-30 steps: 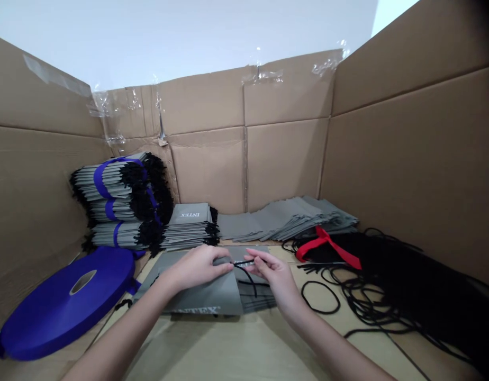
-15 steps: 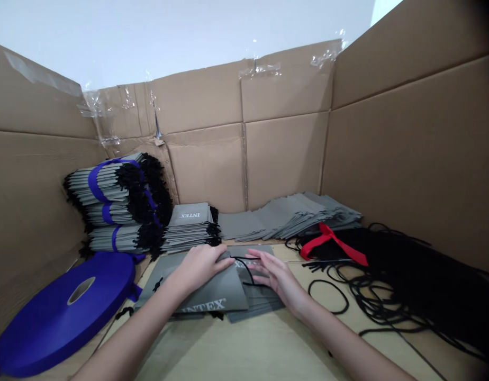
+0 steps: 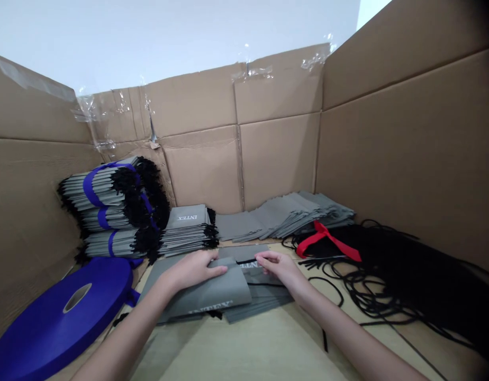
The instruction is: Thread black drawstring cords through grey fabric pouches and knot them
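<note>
A grey fabric bag (image 3: 213, 293) with white INTEX lettering lies on top of a few more grey bags on the cardboard floor. My left hand (image 3: 195, 269) rests on its upper edge, fingers curled and pinching the fabric. My right hand (image 3: 280, 265) is just to the right, fingers bent down onto a black cord (image 3: 248, 262) at the mouth of the bag beneath. The two hands are a short gap apart.
Bundles of grey bags tied with blue tape (image 3: 109, 209) stack at the left, a loose pile (image 3: 189, 233) beside them. A big blue tape roll (image 3: 65, 312) lies front left. Flat grey bags (image 3: 284, 217) fan out behind. Black cords with a red tie (image 3: 327, 241) spread right. Cardboard walls (image 3: 407, 148) surround everything.
Both hands moved slightly away from me and lowered onto the bags. The loop of black cord that my right hand held up now lies flat, mostly hidden under my fingers.
</note>
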Tool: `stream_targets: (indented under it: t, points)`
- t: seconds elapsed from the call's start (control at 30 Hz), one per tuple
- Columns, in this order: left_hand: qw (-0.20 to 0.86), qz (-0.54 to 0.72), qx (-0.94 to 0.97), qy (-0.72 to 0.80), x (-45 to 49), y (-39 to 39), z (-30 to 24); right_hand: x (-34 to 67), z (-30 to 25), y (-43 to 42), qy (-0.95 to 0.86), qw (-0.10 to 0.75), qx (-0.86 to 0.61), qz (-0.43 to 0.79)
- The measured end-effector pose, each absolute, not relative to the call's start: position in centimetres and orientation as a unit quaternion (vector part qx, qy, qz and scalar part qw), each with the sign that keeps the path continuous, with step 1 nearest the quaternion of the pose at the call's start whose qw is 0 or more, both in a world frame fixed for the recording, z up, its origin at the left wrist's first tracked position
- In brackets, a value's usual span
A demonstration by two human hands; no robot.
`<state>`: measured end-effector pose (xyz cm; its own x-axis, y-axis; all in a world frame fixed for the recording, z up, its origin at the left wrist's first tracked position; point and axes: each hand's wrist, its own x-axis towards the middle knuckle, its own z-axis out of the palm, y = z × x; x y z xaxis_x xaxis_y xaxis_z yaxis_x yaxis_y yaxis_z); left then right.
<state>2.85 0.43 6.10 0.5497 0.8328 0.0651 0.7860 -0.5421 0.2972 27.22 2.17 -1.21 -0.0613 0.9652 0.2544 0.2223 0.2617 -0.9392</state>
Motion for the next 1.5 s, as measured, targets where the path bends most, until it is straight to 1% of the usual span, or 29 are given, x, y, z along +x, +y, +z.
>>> stream_targets:
  t: [0.17, 0.27, 0.4, 0.5, 0.63, 1.0, 1.27, 1.4, 1.5]
  points:
    - [0.162, 0.073, 0.869, 0.462, 0.7, 2.3, 6.0, 29.1, -0.6, 3.1, -0.673, 0.491, -0.518, 0.195]
    - [0.185, 0.078, 0.869, 0.452, 0.0, 3.1, 5.8, 29.4, -0.2, 2.8, -0.699, 0.47, -0.527, 0.11]
    - [0.175, 0.105, 0.864, 0.46, -0.5, 3.6, 5.7, 29.4, 0.0, 2.2, -0.727, 0.43, -0.535, 0.034]
    - [0.173, 0.134, 0.866, 0.45, -0.6, 3.7, 5.9, 29.6, 0.1, 2.0, -0.738, 0.406, -0.54, 0.008]
    - [0.179, 0.163, 0.867, 0.436, -0.7, 3.7, 6.1, 29.9, 0.1, 1.9, -0.744, 0.396, -0.537, 0.008]
    - [0.198, 0.184, 0.865, 0.422, -1.7, 4.3, 6.3, 31.2, 0.1, 2.7, -0.767, 0.404, -0.491, 0.087]
    - [0.177, 0.193, 0.866, 0.426, -1.6, 3.8, 6.7, 31.2, 0.9, 2.0, -0.761, 0.432, -0.472, 0.109]
    - [0.199, 0.167, 0.867, 0.426, -1.4, 3.8, 6.7, 30.7, 0.8, 1.8, -0.746, 0.463, -0.459, 0.136]
    - [0.239, 0.126, 0.862, 0.429, -1.2, 3.7, 6.2, 30.2, 1.0, 1.5, -0.728, 0.49, -0.451, 0.159]
